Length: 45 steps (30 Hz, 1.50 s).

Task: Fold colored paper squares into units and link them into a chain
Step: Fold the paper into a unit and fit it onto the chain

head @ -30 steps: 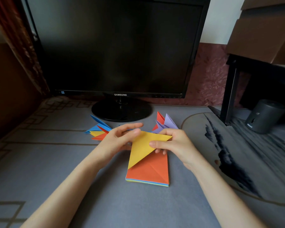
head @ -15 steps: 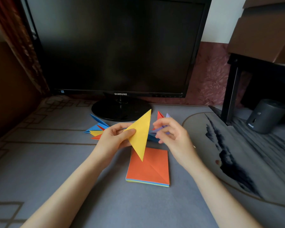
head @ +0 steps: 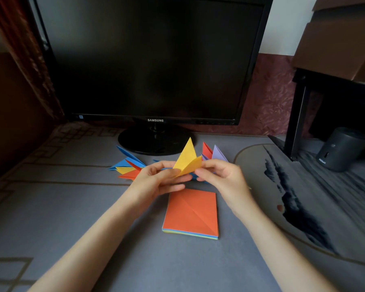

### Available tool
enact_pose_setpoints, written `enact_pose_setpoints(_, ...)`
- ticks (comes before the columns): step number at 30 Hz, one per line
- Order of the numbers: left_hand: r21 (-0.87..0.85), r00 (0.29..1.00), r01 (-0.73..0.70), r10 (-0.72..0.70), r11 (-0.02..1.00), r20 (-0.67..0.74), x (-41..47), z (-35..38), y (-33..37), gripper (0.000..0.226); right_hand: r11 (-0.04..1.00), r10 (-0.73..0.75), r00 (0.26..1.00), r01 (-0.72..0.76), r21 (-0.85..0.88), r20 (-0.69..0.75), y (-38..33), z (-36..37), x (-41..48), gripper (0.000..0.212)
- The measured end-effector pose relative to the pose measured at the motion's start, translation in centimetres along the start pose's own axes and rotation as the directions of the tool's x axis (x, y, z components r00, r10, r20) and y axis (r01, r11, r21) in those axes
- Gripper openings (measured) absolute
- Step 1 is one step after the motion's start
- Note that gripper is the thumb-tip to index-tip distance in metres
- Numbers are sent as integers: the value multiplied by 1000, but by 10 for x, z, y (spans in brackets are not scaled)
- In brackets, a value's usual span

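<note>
Head view: both hands are raised above the tabletop [head: 72, 207], meeting just in front of the monitor [head: 156, 60] base.

Yellow paper [head: 187, 161]: held between the hands, clear of the tabletop. It is folded, with two flaps partly apart and one tip pointing up.

Left hand [head: 154, 180]: fingers curled, pinching the paper's lower left edge.

Right hand [head: 221, 178]: thumb and fingertips pinch the right flap.

Stack [head: 192, 211] of squares: flat on the tabletop just below the hands. The top sheet is orange with a diagonal crease. Other colours show along the near edge.

Left units [head: 126, 165]: blue, yellow and orange points lying beside the left hand.

Right units [head: 213, 153]: red and purple points standing up behind the right hand.

A blue piece shows under the hands, possibly joining both groups; it is mostly hidden, so I cannot tell.

Dark cylinder [head: 341, 149]: far right, well apart from the paper.
</note>
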<state>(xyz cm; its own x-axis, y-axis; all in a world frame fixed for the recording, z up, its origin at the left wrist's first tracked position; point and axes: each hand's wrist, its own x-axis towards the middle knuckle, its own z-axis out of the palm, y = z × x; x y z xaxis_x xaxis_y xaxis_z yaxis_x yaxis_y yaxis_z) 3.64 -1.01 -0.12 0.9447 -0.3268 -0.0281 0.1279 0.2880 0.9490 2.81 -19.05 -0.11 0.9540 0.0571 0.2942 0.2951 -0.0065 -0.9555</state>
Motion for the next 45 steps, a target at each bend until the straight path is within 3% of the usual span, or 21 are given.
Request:
enact_pose_setpoints(14, 186, 993, -29, 7, 982, 117, -4, 7, -3, 25, 963, 118, 987, -88, 254, -107, -5, -5, 1, 14)
enact_pose_setpoints(20, 148, 993, -112, 114, 983, -5, -2, 9, -2, 46, 990, 68, 994, -58, 126, -84, -4, -4, 1, 11)
enact_pose_setpoints(26, 159, 948, -280, 298, 947, -110, -5, 7, 3, 35, 1000, 9, 999, -9, 4, -31, -3, 1, -1, 12)
enact_pose_setpoints(30, 147, 929, -313, 334, 938, -156, -4, 9, 0, 19, 999, 23, 999, -22, 25, -42, -3, 1, -1, 14)
enact_pose_setpoints(33, 147, 910, -350, 373, 925, -180, -6, 12, 2, 18, 989, 120, 993, -120, 85, 1, -5, 2, -2, 21)
enact_pose_setpoints(36, 149, 900, -369, 392, 917, -188, -7, 14, 2, 15, 982, 167, 985, -170, 78, 37, -4, 4, -4, 10)
enact_pose_setpoints(45, 168, 902, -368, 395, 915, -175, -6, 15, 0, 13, 987, 139, 990, -140, 82, 13, -5, 2, -3, 12)
